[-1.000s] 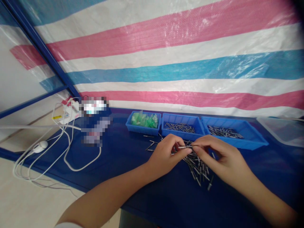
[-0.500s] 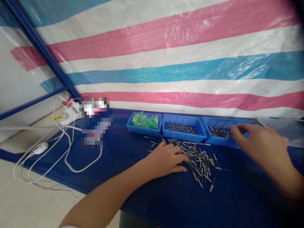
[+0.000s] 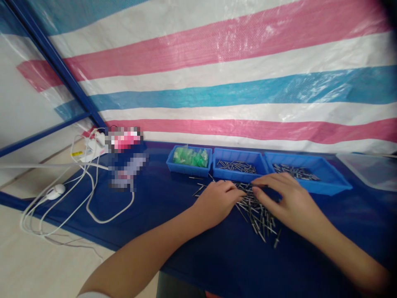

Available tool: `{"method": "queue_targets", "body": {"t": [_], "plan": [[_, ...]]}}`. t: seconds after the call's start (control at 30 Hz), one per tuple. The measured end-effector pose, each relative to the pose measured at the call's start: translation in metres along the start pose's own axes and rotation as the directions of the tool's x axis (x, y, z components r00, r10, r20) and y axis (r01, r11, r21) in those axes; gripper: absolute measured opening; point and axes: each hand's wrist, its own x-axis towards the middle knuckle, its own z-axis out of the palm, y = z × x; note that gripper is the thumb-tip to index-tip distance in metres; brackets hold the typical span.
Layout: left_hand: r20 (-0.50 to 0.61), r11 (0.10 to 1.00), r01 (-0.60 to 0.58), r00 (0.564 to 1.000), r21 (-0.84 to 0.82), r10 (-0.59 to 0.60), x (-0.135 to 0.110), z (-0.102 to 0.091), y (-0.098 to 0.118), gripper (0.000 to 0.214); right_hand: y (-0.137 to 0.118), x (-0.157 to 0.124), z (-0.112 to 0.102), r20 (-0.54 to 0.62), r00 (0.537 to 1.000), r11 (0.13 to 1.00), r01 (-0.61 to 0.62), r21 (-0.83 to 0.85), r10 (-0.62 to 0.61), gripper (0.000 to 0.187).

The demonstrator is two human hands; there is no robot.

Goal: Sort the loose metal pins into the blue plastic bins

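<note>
A loose pile of thin metal pins [image 3: 259,215] lies on the dark blue table [image 3: 161,207]. My left hand [image 3: 217,202] rests on the pile's left edge, knuckles up, fingers curled down among the pins; what they pinch is hidden. My right hand [image 3: 287,200] lies over the pile's right side. Its fingers stretch out to the left and their tips touch the pins near my left hand. Behind the pile stand three blue bins: one with green plastic parts [image 3: 189,158], a middle bin of pins [image 3: 238,167], and a right bin of pins [image 3: 305,174].
White cables [image 3: 93,198] and a power strip [image 3: 89,151] sprawl over the table's left end, beside a blurred-out object. A striped pink, white and blue tarp [image 3: 235,82] backs the table. A clear plastic tray [image 3: 369,169] sits at the far right.
My hands parted from holding one pin together. The right hand reached to the right bin, then came back onto the pile. The left hand dropped onto the pile and stayed there.
</note>
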Motion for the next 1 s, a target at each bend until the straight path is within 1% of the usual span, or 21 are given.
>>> {"method": "queue_targets", "body": {"t": [0.03, 0.1, 0.17, 0.23, 0.33, 0.43, 0.53, 0.6, 0.7, 0.77, 0.93, 1.0], "plan": [[-0.057, 0.995, 0.029, 0.998, -0.096, -0.035, 0.001, -0.001, 0.001, 0.025, -0.006, -0.001, 0.004, 0.040, 0.999, 0.998, 0.016, 0.061, -0.019, 0.014], [-0.157, 0.956, 0.069, 0.980, -0.287, -0.118, 0.004, -0.003, 0.004, 0.024, -0.016, -0.004, 0.010, 0.105, 0.994, 0.987, 0.012, 0.161, -0.029, 0.013], [-0.216, 0.903, 0.086, 0.958, -0.420, -0.191, 0.005, -0.005, 0.006, 0.021, -0.021, -0.006, 0.014, 0.150, 0.989, 0.969, -0.021, 0.248, -0.017, 0.013], [-0.247, 0.866, 0.086, 0.940, -0.493, -0.234, 0.005, -0.004, 0.009, 0.020, -0.022, -0.008, 0.015, 0.175, 0.984, 0.943, -0.080, 0.324, 0.024, 0.016], [-0.269, 0.821, 0.096, 0.918, -0.562, -0.291, 0.004, 0.001, 0.010, 0.022, -0.017, -0.009, 0.015, 0.173, 0.972, 0.891, -0.216, 0.399, 0.158, 0.021], [-0.244, 0.777, 0.121, 0.910, -0.617, -0.335, 0.003, 0.007, 0.009, 0.023, -0.011, -0.008, 0.013, 0.128, 0.946, 0.825, -0.324, 0.463, 0.299, 0.023], [-0.202, 0.763, 0.147, 0.917, -0.629, -0.343, 0.002, 0.011, 0.011, 0.024, -0.011, -0.007, 0.010, 0.084, 0.924, 0.768, -0.359, 0.531, 0.374, 0.022], [-0.185, 0.765, 0.148, 0.925, -0.627, -0.331, 0.003, 0.012, 0.014, 0.024, -0.014, -0.007, 0.008, 0.052, 0.929, 0.770, -0.334, 0.544, 0.366, 0.020], [-0.174, 0.758, 0.138, 0.933, -0.638, -0.316, 0.004, 0.010, 0.019, 0.025, -0.020, -0.006, 0.006, 0.025, 0.956, 0.807, -0.262, 0.529, 0.294, 0.019], [-0.160, 0.760, 0.148, 0.936, -0.633, -0.315, 0.005, 0.008, 0.020, 0.024, -0.022, -0.006, 0.006, 0.030, 0.966, 0.823, -0.235, 0.517, 0.257, 0.018], [-0.148, 0.760, 0.157, 0.937, -0.630, -0.316, 0.006, 0.008, 0.019, 0.016, -0.021, -0.008, 0.009, 0.000, 0.959, 0.829, -0.246, 0.503, 0.284, 0.016], [-0.145, 0.747, 0.157, 0.936, -0.646, -0.322, 0.006, 0.010, 0.019, 0.015, -0.022, -0.008, 0.009, -0.006, 0.963, 0.830, -0.227, 0.509, 0.268, 0.013]]}}
